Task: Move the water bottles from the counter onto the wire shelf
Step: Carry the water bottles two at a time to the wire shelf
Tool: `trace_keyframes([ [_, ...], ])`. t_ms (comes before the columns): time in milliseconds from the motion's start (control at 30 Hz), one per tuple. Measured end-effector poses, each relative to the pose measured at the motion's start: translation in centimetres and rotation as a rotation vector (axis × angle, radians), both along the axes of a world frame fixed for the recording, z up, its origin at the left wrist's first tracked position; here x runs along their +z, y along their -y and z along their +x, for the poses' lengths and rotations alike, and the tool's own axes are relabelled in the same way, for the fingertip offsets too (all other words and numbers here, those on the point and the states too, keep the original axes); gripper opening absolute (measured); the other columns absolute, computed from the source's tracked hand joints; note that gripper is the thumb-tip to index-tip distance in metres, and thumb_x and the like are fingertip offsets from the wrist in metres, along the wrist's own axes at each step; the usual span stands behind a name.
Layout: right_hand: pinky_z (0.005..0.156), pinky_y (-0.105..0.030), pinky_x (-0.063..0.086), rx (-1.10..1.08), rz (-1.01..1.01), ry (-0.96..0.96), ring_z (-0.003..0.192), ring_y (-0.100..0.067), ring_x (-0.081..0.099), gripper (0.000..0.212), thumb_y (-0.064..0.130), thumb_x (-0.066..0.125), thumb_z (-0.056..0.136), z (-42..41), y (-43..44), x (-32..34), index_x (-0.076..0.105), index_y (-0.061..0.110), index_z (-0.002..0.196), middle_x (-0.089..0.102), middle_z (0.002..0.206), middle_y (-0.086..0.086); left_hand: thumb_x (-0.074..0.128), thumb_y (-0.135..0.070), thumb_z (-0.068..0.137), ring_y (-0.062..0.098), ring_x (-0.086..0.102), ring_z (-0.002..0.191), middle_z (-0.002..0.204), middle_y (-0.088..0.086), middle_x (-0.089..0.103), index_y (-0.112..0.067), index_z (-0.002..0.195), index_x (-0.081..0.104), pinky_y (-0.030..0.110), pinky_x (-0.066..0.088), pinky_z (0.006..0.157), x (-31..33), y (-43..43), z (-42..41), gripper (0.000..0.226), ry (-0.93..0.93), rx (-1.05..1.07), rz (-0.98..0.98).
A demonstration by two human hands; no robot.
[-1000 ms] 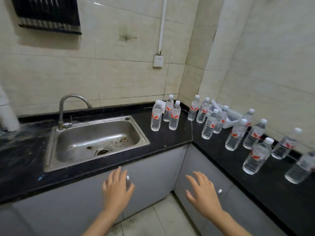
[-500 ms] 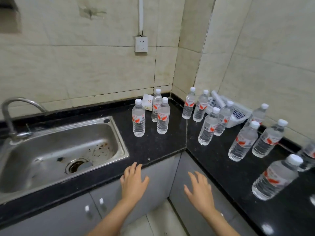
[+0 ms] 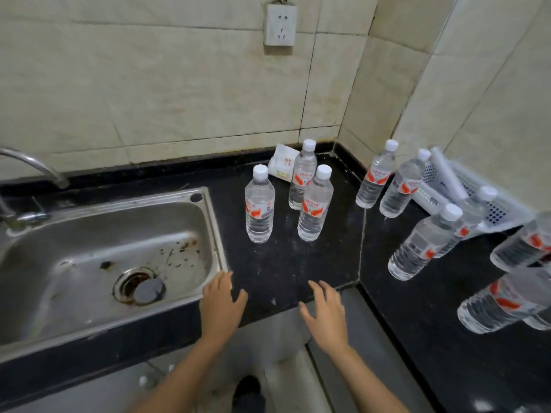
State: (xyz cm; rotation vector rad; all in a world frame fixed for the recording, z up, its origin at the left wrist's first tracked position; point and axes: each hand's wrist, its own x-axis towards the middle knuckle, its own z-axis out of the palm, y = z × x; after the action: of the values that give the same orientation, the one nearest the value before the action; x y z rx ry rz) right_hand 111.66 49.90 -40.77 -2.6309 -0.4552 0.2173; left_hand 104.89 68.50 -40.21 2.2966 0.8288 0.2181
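Note:
Several clear water bottles with white caps and red labels stand on the black counter (image 3: 286, 263). Three form a group just right of the sink: a left bottle (image 3: 259, 204), a right bottle (image 3: 314, 204) and one behind them (image 3: 302, 174). More bottles (image 3: 375, 175) stand along the right-hand counter, such as one at the corner seam (image 3: 423, 242). My left hand (image 3: 220, 305) hovers open over the counter's front edge, below the left bottle. My right hand (image 3: 326, 314) is open too, just off the front edge, below the right bottle. Neither touches a bottle. No wire shelf is in view.
A steel sink (image 3: 98, 263) with a tap (image 3: 26, 162) lies to the left. A white perforated basket (image 3: 477, 201) leans against the right wall. A small white packet (image 3: 281, 166) rests by the back wall under a wall socket (image 3: 280, 23). Grey cabinet fronts are below.
The view has closed in on the counter corner. Both hands have risen from in front of the cabinets to the counter's front edge, nearer the three bottles.

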Motion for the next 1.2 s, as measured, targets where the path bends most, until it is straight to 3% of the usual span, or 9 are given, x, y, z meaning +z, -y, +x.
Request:
trace_keyframes([
  [167, 0.109, -0.035, 0.027, -0.086, 0.098, 0.022, 0.135, -0.021, 0.028, 0.058, 0.031, 0.054, 0.089, 5.0, -2.6, 1.9, 0.032, 0.016, 0.140, 0.034, 0.145, -0.007, 0.061, -0.025, 0.084, 0.026, 0.035, 0.133, 0.145, 0.011, 0.039, -0.010, 0.138, 0.035, 0.039, 0.029, 0.111, 0.6, -3.5, 7.4, 0.062, 0.166, 0.037, -0.173],
  [333, 0.108, -0.039, 0.030, -0.278, 0.253, 0.065, 0.128, -0.027, 0.036, 0.064, 0.018, 0.065, 0.082, 10.0, -5.1, 4.1, 0.034, 0.010, 0.138, 0.043, 0.137, -0.013, 0.076, -0.031, 0.069, 0.023, 0.032, 0.135, 0.150, 0.007, 0.029, -0.022, 0.145, 0.015, 0.045, 0.031, 0.110, 0.6, -6.8, 13.4, 0.098, 0.279, -0.016, -0.377],
  [433, 0.106, -0.035, 0.031, -0.355, 0.338, 0.025, 0.127, -0.026, 0.038, 0.072, 0.014, 0.069, 0.078, 11.1, -6.2, 3.9, 0.030, 0.011, 0.139, 0.044, 0.135, -0.013, 0.084, -0.023, 0.059, 0.021, 0.034, 0.133, 0.149, 0.005, 0.030, -0.029, 0.145, 0.006, 0.046, 0.030, 0.111, 0.5, -7.8, 16.1, 0.116, 0.334, -0.114, -0.502],
  [600, 0.107, -0.037, 0.033, -0.494, 0.475, -0.014, 0.129, -0.024, 0.038, 0.089, 0.011, 0.075, 0.073, 12.4, -7.1, 2.9, 0.021, 0.013, 0.143, 0.039, 0.137, -0.015, 0.085, -0.008, 0.053, 0.011, 0.041, 0.126, 0.135, -0.008, 0.040, -0.036, 0.143, -0.001, 0.031, 0.031, 0.105, -0.3, -7.8, 18.9, 0.127, 0.329, -0.219, -0.659],
  [767, 0.110, -0.035, 0.030, -0.563, 0.622, 0.032, 0.135, -0.021, 0.032, 0.107, 0.012, 0.082, 0.064, 15.4, -8.2, 3.1, 0.013, 0.018, 0.145, 0.030, 0.146, -0.010, 0.085, -0.005, 0.053, 0.010, 0.044, 0.122, 0.136, -0.005, 0.042, -0.026, 0.142, 0.016, 0.030, 0.033, 0.105, -0.2, -8.3, 20.0, 0.115, 0.324, -0.257, -0.645],
  [867, 0.113, -0.038, 0.028, -0.552, 0.695, 0.007, 0.137, -0.019, 0.030, 0.114, 0.012, 0.085, 0.059, 17.2, -8.9, 3.1, 0.011, 0.024, 0.145, 0.028, 0.149, -0.005, 0.084, -0.003, 0.055, 0.026, 0.055, 0.116, 0.127, 0.013, 0.055, -0.009, 0.132, 0.036, 0.047, 0.041, 0.104, 0.1, -8.2, 20.3, 0.091, 0.336, -0.245, -0.649],
  [933, 0.111, -0.036, 0.031, -0.541, 0.734, 0.005, 0.132, -0.016, 0.036, 0.113, 0.012, 0.085, 0.057, 18.5, -9.2, 3.0, 0.015, 0.025, 0.144, 0.034, 0.147, -0.002, 0.083, -0.004, 0.055, 0.028, 0.060, 0.107, 0.116, 0.015, 0.062, -0.006, 0.124, 0.043, 0.051, 0.046, 0.098, 0.2, -7.9, 20.2, 0.080, 0.337, -0.214, -0.643],
  [1067, 0.091, -0.027, 0.038, -0.486, 0.731, -0.018, 0.107, -0.007, 0.048, 0.097, 0.015, 0.083, 0.057, 20.2, -9.2, 2.7, 0.026, 0.037, 0.133, 0.048, 0.117, 0.015, 0.083, -0.008, 0.055, 0.019, 0.062, 0.100, 0.111, 0.004, 0.063, -0.017, 0.117, 0.044, 0.039, 0.049, 0.093, 0.2, -7.0, 20.4, 0.074, 0.305, -0.140, -0.632],
  [1200, 0.090, -0.030, 0.040, -0.417, 0.729, -0.051, 0.104, -0.007, 0.050, 0.090, 0.019, 0.080, 0.057, 21.5, -9.2, 2.7, 0.028, 0.046, 0.125, 0.048, 0.112, 0.018, 0.083, -0.012, 0.057, 0.013, 0.059, 0.095, 0.105, -0.004, 0.059, -0.030, 0.113, 0.038, 0.028, 0.045, 0.085, 0.6, -6.4, 21.3, 0.074, 0.274, -0.058, -0.599],
])
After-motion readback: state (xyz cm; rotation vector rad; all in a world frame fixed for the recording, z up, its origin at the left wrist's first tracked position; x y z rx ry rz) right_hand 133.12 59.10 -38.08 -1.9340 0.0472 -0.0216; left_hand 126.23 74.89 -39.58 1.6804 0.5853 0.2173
